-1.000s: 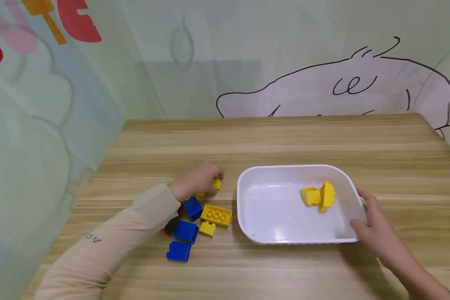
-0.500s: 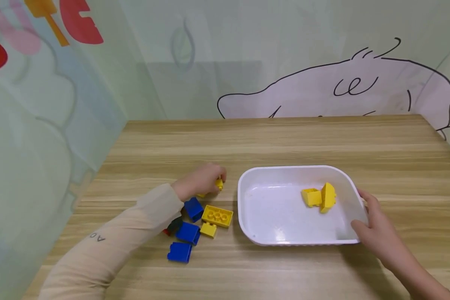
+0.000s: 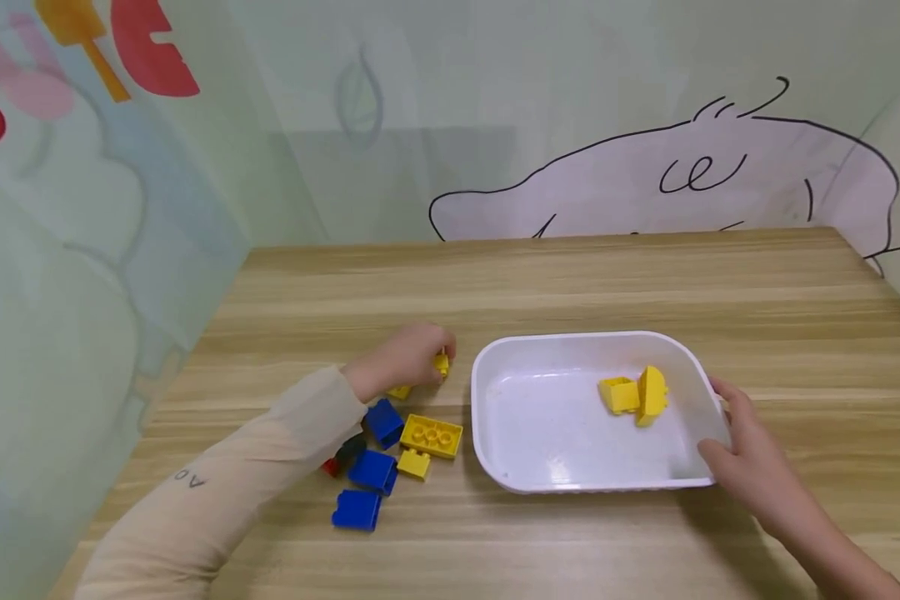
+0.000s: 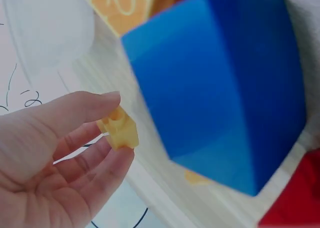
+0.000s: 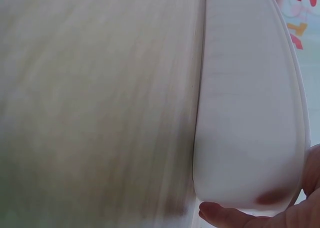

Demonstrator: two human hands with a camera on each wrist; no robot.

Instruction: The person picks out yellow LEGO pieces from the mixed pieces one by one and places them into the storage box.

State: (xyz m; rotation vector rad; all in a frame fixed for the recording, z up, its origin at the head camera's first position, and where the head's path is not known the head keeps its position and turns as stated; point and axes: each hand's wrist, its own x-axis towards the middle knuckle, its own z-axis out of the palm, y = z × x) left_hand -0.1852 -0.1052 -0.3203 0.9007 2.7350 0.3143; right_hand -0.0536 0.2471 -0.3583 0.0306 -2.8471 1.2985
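Note:
My left hand [image 3: 397,362] pinches a small yellow toy brick [image 4: 122,130] between thumb and fingertips, left of a white plastic tub [image 3: 570,340]. Under that hand, part of another yellow brick [image 3: 399,392] shows. My right hand [image 3: 753,458] grips the tub's right end, thumb over the rim; in the right wrist view its fingers [image 5: 225,215] wrap the outer wall. Inside the tub lie a yellow block [image 3: 619,395] and a rounded yellow piece [image 3: 651,397]. Nearer the left sleeve are a long yellow brick [image 3: 432,437] with its hollow underside showing and a short yellow brick [image 3: 414,464].
Three blue bricks [image 3: 373,471] lie left of the tub. A dark green piece [image 3: 352,450] and a red piece [image 3: 332,467] are partly hidden by the left sleeve. Behind the wooden table [image 3: 540,283] stands a wall with drawings [image 3: 675,183]; another wall borders its left side.
My left hand has shifted slightly right toward the tub with the small yellow brick, uncovering more of the yellow brick beneath it. My right hand stays on the tub.

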